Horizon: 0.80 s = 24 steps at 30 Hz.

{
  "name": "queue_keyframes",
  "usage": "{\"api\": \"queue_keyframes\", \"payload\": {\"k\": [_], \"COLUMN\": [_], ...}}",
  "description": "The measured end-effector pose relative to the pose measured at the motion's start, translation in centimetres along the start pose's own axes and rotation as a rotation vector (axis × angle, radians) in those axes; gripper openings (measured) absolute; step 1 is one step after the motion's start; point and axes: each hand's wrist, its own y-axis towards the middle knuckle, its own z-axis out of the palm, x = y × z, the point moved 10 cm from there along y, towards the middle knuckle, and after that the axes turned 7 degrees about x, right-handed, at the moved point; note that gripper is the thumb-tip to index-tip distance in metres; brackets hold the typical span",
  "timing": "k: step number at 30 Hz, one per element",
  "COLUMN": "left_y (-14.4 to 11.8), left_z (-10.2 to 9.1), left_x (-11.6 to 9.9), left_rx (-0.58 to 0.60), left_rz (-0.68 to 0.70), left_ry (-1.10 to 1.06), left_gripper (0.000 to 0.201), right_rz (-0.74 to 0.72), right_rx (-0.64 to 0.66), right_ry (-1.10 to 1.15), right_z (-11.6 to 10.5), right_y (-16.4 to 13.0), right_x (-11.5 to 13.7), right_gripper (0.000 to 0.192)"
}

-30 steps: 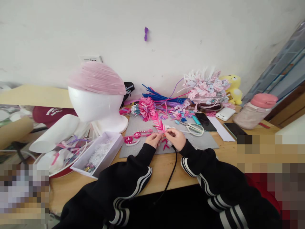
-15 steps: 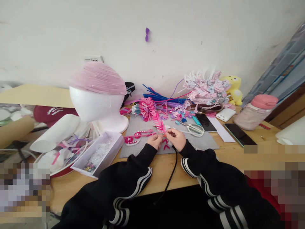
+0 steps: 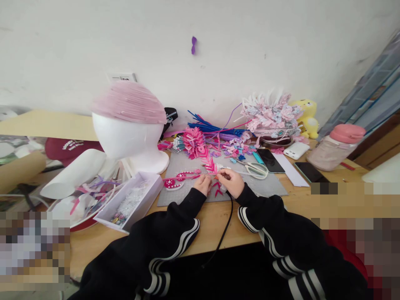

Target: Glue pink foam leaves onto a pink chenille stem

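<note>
Fingers pinched, my left hand (image 3: 203,184) holds a thin pink chenille stem (image 3: 178,178) that sticks out to the left. Close on its right, my right hand (image 3: 231,182) is also pinched, at a small piece I cannot make out, with a bit of orange by the fingertips. Just beyond the hands lies a row of pink V-shaped pieces (image 3: 210,166); a few darker ones (image 3: 218,192) lie between and below the hands. A red-and-white beaded curl (image 3: 173,182) rests left of my left hand. Scissors (image 3: 256,170) lie beyond my right hand on the grey cutting mat (image 3: 275,188).
A white foam head (image 3: 125,137) with a pink cap and a box of clear beads (image 3: 133,204) stand left. A black cord (image 3: 229,221) runs off the front edge. Pink blossoms (image 3: 193,142), blue stems (image 3: 212,128), a floral headpiece (image 3: 271,112), phones and a jar (image 3: 331,150) stand behind and right.
Both hands stay almost in place, with only slight finger movement. The view has shifted very slightly.
</note>
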Motion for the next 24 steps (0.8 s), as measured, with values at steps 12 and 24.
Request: {"api": "queue_keyframes", "payload": {"k": [12,24], "left_y": [0.0,0.0], "left_z": [-1.3,-1.5], "left_x": [-0.9,-1.1], "left_rx": [-0.065,-0.117], "left_rz": [0.055,0.038], "left_ry": [0.022,0.031], "left_gripper": [0.034,0.034], "right_rz": [-0.004,-0.065], "right_rx": [-0.006,0.026], "right_ry": [0.0,-0.113], "right_z": [-0.2,0.4], "right_y": [-0.1,-0.4], "right_x": [0.4,1.7], "right_gripper": [0.015,0.011]}}
